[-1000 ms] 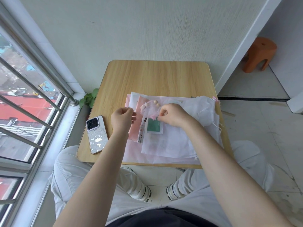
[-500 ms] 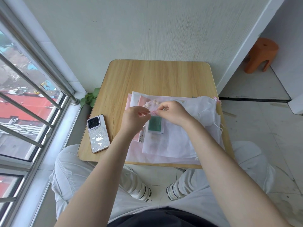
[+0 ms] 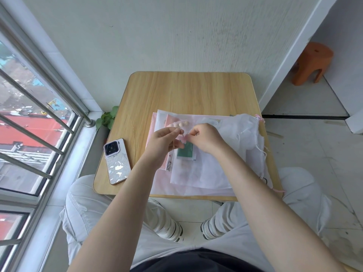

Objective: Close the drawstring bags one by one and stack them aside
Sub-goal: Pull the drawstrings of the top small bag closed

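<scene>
Sheer white and pink drawstring bags (image 3: 198, 173) lie in a flat pile on the small wooden table (image 3: 186, 91). A bunched white mesh bag (image 3: 245, 132) sits at the pile's right end. My left hand (image 3: 165, 142) and my right hand (image 3: 204, 138) meet over the top of the pile, each pinching the thin drawstring of a small pink pouch with pale beads (image 3: 181, 124). A green card (image 3: 185, 151) shows through the top bag just below my hands.
A phone (image 3: 116, 160) in a silver patterned case lies on the table's left edge. A barred window runs along the left, with a small green plant (image 3: 107, 118) on the floor beside it. An orange stool (image 3: 312, 63) stands at the far right.
My left hand has moved right from the pile's left edge to meet my right hand at the pouch's string. My right hand has barely shifted.
</scene>
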`<state>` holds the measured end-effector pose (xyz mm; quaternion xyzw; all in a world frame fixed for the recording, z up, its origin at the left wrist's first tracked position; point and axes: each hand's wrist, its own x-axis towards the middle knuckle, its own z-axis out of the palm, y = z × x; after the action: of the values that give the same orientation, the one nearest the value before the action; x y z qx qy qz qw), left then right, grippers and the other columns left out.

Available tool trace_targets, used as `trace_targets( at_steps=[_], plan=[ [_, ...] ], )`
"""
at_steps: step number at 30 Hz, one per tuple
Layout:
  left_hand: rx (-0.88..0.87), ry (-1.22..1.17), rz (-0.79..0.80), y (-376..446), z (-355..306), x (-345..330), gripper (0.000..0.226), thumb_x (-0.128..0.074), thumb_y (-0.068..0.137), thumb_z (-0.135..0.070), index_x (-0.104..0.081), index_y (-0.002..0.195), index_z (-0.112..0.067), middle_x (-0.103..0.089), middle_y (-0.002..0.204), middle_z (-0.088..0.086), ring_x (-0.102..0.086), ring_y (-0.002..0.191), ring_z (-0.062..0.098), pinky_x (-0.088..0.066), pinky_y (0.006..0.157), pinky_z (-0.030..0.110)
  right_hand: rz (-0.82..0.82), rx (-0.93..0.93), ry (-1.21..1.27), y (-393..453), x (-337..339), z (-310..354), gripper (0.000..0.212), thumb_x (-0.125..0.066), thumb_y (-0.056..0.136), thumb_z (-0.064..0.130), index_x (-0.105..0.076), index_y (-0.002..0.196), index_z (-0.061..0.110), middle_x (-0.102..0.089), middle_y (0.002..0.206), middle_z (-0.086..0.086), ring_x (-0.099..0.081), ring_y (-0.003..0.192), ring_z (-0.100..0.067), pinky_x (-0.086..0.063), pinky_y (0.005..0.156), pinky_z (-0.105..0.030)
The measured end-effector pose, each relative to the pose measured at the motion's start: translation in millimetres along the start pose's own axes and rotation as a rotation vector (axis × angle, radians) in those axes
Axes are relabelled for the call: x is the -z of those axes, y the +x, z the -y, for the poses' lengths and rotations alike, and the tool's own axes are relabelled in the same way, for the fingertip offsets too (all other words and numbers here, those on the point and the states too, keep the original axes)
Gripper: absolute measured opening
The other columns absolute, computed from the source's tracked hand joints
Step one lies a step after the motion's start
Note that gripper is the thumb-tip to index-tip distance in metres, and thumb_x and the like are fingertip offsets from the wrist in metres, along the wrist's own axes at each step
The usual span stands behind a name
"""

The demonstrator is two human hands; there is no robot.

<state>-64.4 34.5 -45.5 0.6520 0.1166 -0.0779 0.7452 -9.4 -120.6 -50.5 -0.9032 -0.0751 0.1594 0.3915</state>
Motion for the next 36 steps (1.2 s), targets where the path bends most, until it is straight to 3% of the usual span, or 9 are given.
trace_targets(
  at_steps=[4,8,12,17,20,22,24,29,36],
  plan=[
    [0.019,0.074,-0.021,3.7,5.8,-3.9,0.017,-0.055,0.098,-0.014,-0.069,0.091,-0.007,-0.064,0.084,0.014,-0.044,0.047,0.015,-0.03,0.053,0.027,0.134,0.017,-0.024,-4.7,3.8,3.0,0.038,-0.067,0.088,0.038,-0.066,0.081,0.0,-0.053,0.072,-0.012,-0.048,0.071,-0.017,-0.036,0.065,-0.03],
    [0.031,0.31,-0.132,6.5,6.0,-5.6,0.016,-0.063,0.091,-0.017,-0.073,0.082,-0.008,-0.063,0.066,0.003,-0.039,0.046,0.013,-0.032,0.05,0.026,0.297,0.02,-0.055,-9.2,16.0,5.1,0.023,-0.065,0.09,0.027,-0.07,0.087,0.005,-0.057,0.079,-0.003,-0.05,0.076,-0.015,-0.039,0.07,-0.03],
    [0.033,0.462,-0.099,6.5,5.2,-4.9,0.021,-0.064,0.088,-0.021,-0.073,0.07,-0.014,-0.063,0.062,-0.002,-0.041,0.058,0.018,-0.036,0.057,0.031,0.176,0.032,-0.002,-6.7,23.6,10.8,0.025,-0.059,0.092,0.027,-0.07,0.089,0.005,-0.059,0.081,0.001,-0.051,0.074,-0.012,-0.039,0.063,-0.026],
    [0.034,0.558,0.024,5.1,-0.1,-7.3,0.023,-0.061,0.087,-0.021,-0.072,0.078,-0.003,-0.062,0.066,0.001,-0.043,0.057,0.01,-0.037,0.059,0.026,0.096,0.004,0.097,-1.7,22.5,20.1,0.022,-0.057,0.094,0.025,-0.069,0.088,0.008,-0.063,0.085,0.004,-0.054,0.076,-0.007,-0.039,0.062,-0.019],
    [0.041,0.527,-0.006,7.2,0.4,-6.8,0.022,-0.061,0.089,-0.021,-0.074,0.082,-0.004,-0.066,0.068,0.002,-0.043,0.053,0.009,-0.039,0.054,0.023,0.077,0.034,0.288,-1.0,17.0,22.2,0.018,-0.058,0.094,0.02,-0.072,0.104,0.014,-0.07,0.101,0.004,-0.06,0.094,-0.005,-0.043,0.076,-0.013],
    [0.088,0.411,-0.022,8.8,-1.1,-4.6,0.024,-0.062,0.089,-0.021,-0.073,0.087,0.0,-0.067,0.069,0.006,-0.042,0.05,0.009,-0.035,0.05,0.02,0.016,0.099,0.31,0.5,13.7,17.9,0.023,-0.057,0.092,0.008,-0.071,0.108,0.017,-0.07,0.106,0.005,-0.061,0.099,-0.006,-0.045,0.086,-0.017],
    [0.136,0.329,-0.028,11.2,-2.9,-1.1,0.027,-0.06,0.089,-0.021,-0.071,0.09,0.003,-0.068,0.072,0.01,-0.041,0.048,0.011,-0.028,0.046,0.021,0.023,0.116,0.256,1.4,10.9,11.5,0.026,-0.057,0.088,0.0,-0.074,0.101,0.015,-0.073,0.097,0.002,-0.066,0.092,-0.01,-0.05,0.086,-0.023],
    [0.184,0.336,0.015,13.1,-7.4,0.1,0.021,-0.053,0.088,-0.016,-0.067,0.088,-0.001,-0.069,0.074,0.013,-0.041,0.049,0.015,-0.024,0.047,0.024,0.038,0.153,0.107,-1.8,5.0,6.2,0.019,-0.067,0.081,0.004,-0.074,0.084,0.022,-0.073,0.082,0.005,-0.069,0.088,-0.013,-0.053,0.087,-0.03],
    [0.183,0.48,0.015,14.3,-12.1,-5.2,0.018,-0.052,0.081,-0.011,-0.067,0.076,-0.004,-0.071,0.078,0.016,-0.046,0.048,0.012,-0.027,0.046,0.021,0.062,0.265,-0.215,-5.7,2.2,10.8,0.013,-0.052,0.09,0.006,-0.063,0.092,0.012,-0.067,0.093,0.0,-0.06,0.088,-0.022,-0.049,0.076,-0.034]
  ],
)
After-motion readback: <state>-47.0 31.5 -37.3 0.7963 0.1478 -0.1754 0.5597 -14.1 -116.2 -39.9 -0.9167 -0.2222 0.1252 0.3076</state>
